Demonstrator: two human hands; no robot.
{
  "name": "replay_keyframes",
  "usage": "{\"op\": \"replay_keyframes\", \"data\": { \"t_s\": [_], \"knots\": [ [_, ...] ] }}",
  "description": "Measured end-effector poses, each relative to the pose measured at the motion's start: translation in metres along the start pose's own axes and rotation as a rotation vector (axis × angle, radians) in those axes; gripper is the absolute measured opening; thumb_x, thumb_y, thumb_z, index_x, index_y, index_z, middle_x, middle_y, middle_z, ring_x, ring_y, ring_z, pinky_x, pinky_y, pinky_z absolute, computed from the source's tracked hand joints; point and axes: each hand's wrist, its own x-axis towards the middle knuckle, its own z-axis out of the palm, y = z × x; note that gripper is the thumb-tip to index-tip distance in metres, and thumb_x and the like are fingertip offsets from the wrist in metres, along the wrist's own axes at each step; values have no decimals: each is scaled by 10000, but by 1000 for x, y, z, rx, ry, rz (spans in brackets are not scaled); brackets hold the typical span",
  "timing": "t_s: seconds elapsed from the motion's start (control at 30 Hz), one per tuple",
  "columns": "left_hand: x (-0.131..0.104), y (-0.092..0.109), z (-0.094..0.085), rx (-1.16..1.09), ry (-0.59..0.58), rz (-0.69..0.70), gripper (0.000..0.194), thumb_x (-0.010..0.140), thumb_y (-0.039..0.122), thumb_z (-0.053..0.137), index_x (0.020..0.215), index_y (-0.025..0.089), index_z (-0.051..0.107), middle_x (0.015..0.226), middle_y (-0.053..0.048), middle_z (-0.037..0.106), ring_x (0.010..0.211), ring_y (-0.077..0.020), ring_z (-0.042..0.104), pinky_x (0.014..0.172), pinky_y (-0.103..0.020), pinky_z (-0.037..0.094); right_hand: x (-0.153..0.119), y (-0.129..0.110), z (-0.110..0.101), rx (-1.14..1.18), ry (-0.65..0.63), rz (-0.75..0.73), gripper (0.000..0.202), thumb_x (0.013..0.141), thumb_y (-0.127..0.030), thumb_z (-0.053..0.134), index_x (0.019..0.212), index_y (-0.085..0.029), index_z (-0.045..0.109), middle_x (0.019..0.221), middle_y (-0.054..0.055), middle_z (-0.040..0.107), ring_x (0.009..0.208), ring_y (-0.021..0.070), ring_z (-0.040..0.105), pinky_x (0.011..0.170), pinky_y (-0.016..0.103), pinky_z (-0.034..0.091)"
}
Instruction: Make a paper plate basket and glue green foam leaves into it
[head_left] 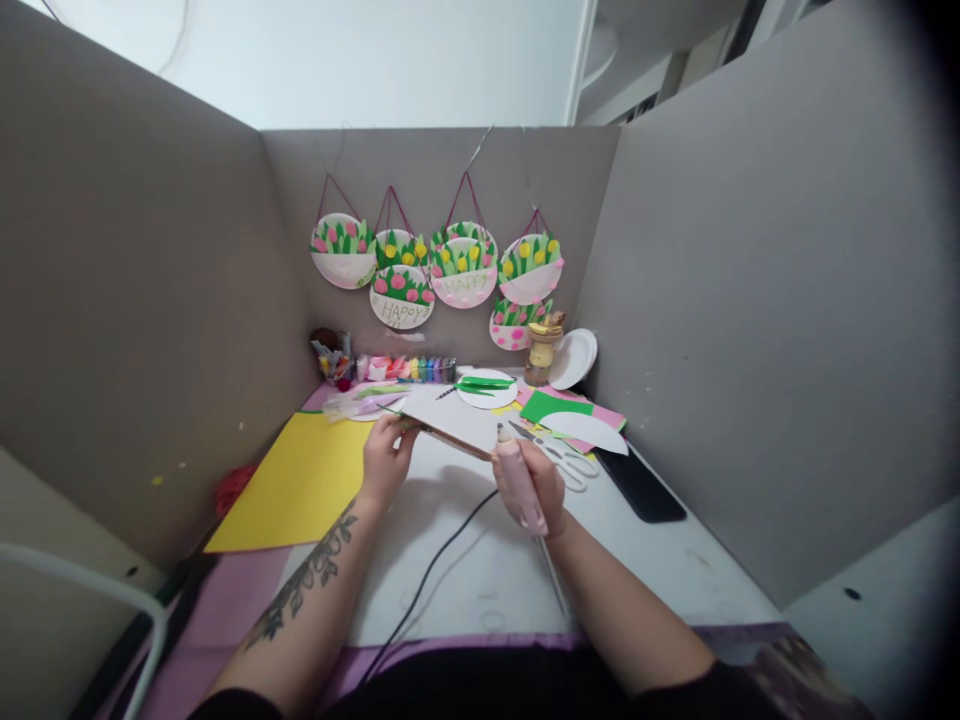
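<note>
A thin flat board (454, 415), white on top and tilted, hangs over the middle of the table. My left hand (386, 460) pinches its left near edge. In my right hand (534, 488) is a pink glue gun (521, 480) with its nozzle pointing up and away; the fingers of that hand also touch the board's right corner. A black cord (442, 550) runs across the white tabletop below. Just beyond the board, a white paper plate (487, 400) carries green paper strips (486, 382).
A yellow sheet (296, 485) lies left. White scissors (570, 462), green paper (553, 405), a cut plate half (589, 432) and a black phone-like slab (645, 487) lie right. Paint bottles (420, 370) line the back, under hanging plate crafts (465, 285). Grey panels (712, 250) enclose the table.
</note>
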Motion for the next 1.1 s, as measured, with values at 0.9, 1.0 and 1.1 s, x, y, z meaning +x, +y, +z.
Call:
{"op": "replay_keyframes", "data": {
  "t_s": [0.9,1.0,1.1],
  "knots": [
    [1,-6,0,69,-133,-298,153,790,302,546,694,198,603,725,-12,597,680,-159,512,659,-291,393,14,-6,7,18,33,177,336,757,-319,621,1046,-162,549,822,15,569,665,125,533,614,250,442],
    [0,-10,1,74,-100,-330,119,767,312,575,745,195,584,743,-10,582,670,-157,501,644,-290,389,16,-10,7,10,48,227,326,742,-332,623,1009,-155,562,822,23,579,661,127,538,599,248,449],
    [0,-15,2,44,-16,-378,181,733,332,613,837,197,550,765,-2,555,666,-152,493,628,-285,387,18,-5,6,-36,109,268,284,718,-349,630,922,-155,593,807,36,613,689,148,558,612,261,461]
  ]
}}
